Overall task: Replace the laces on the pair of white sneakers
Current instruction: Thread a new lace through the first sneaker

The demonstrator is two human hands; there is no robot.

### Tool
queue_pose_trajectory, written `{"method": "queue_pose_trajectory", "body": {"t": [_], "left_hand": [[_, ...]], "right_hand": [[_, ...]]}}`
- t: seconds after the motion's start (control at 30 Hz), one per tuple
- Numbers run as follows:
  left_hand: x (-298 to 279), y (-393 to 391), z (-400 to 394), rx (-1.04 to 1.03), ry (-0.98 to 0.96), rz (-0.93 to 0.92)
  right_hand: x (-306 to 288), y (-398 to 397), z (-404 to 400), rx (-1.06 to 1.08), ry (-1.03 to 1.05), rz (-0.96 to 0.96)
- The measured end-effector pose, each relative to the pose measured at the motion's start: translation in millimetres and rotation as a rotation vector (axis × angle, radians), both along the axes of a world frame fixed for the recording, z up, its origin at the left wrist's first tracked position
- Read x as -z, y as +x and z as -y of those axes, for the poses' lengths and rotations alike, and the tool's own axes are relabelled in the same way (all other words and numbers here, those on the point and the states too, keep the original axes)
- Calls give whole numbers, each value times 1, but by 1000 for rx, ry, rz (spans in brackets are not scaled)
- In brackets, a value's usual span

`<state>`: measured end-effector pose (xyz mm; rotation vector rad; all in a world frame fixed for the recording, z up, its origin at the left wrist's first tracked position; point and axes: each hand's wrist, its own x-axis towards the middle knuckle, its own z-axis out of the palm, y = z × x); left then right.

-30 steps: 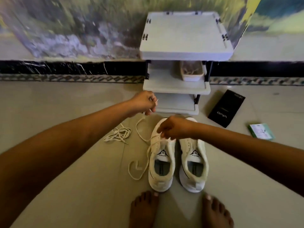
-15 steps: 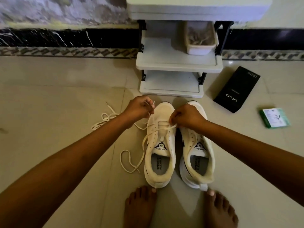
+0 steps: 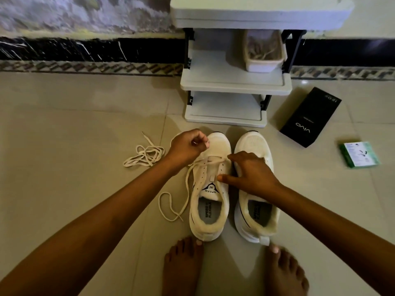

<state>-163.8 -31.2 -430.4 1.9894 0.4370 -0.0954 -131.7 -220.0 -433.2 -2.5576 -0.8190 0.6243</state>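
Left hand (image 3: 188, 146) pinches the cream flat lace (image 3: 188, 184); right hand (image 3: 252, 174), fingers spread, presses the left white mesh sneaker (image 3: 210, 189) beside its pair (image 3: 255, 210).

Bare forearms, sleeveless to the frame edge; bare feet (image 3: 183, 265), no footwear.

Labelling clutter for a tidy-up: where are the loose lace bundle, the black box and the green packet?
loose lace bundle (image 3: 145, 155), head view, tangled middle.
black box (image 3: 311, 117), head view, top face.
green packet (image 3: 359, 154), head view, printed face.
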Motion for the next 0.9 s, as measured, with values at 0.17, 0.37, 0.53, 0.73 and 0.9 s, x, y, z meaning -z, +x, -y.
{"method": "queue_pose_trajectory", "body": {"t": [0.17, 0.37, 0.53, 0.73, 0.9], "left_hand": [[8, -8, 16, 242, 198, 6], [14, -16, 26, 301, 575, -22], [12, -11, 41, 355, 858, -89], [11, -7, 38, 390, 790, -82], [15, -9, 35, 322, 689, -61]], "right_hand": [[3, -11, -10, -39, -19, 15], [4, -14, -9, -99, -106, 65], [5, -12, -7, -34, -22, -54], [7, -9, -3, 40, 80, -141], [9, -7, -4, 51, 91, -158]]}}
